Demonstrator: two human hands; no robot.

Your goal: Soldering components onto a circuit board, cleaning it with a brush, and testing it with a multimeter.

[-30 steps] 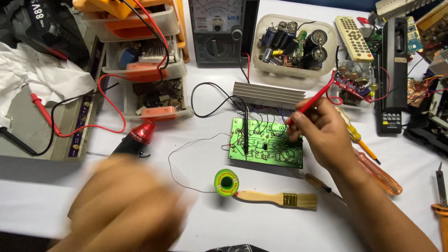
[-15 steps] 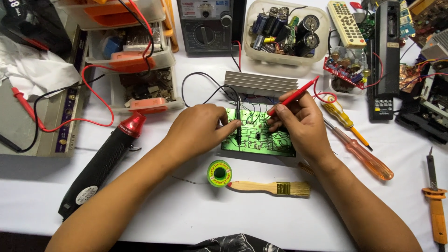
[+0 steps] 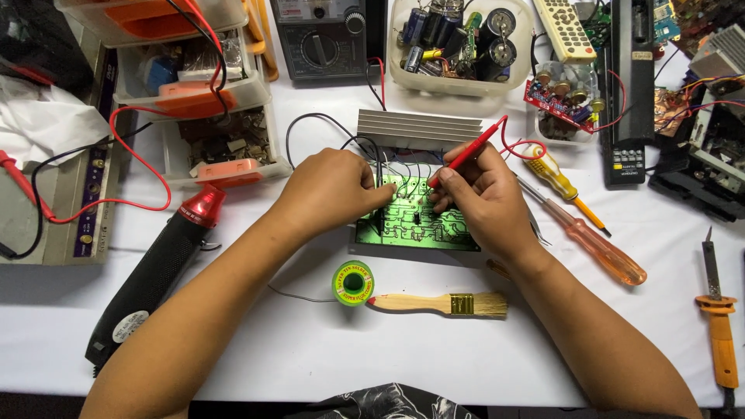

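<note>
A white surface (image 3: 310,349) fills the view, crowded along its far edge and clearer near the person. At its middle lies a green circuit board (image 3: 415,225), with a ribbed grey heat sink (image 3: 419,128) just beyond it. The right hand (image 3: 481,202) pinches a red probe (image 3: 469,151) between its fingers, tip down on the board. The left hand (image 3: 330,190) rests on the board's left part; its fingers are curled under, and whether they hold anything cannot be told.

Both hands hide much of the board. The meter (image 3: 326,35), the tub of capacitors (image 3: 458,39) and the parts trays (image 3: 194,85) at the far side are cut off by the frame, as is the clutter of boards at far right.

Near the board lie a solder spool (image 3: 352,283) and a wooden brush (image 3: 442,303), just beside each other. A black heat gun (image 3: 155,275) lies to the left, two screwdrivers (image 3: 582,225) to the right, an orange-handled soldering iron (image 3: 718,326) by the right edge. Open room shows along the near edge.
</note>
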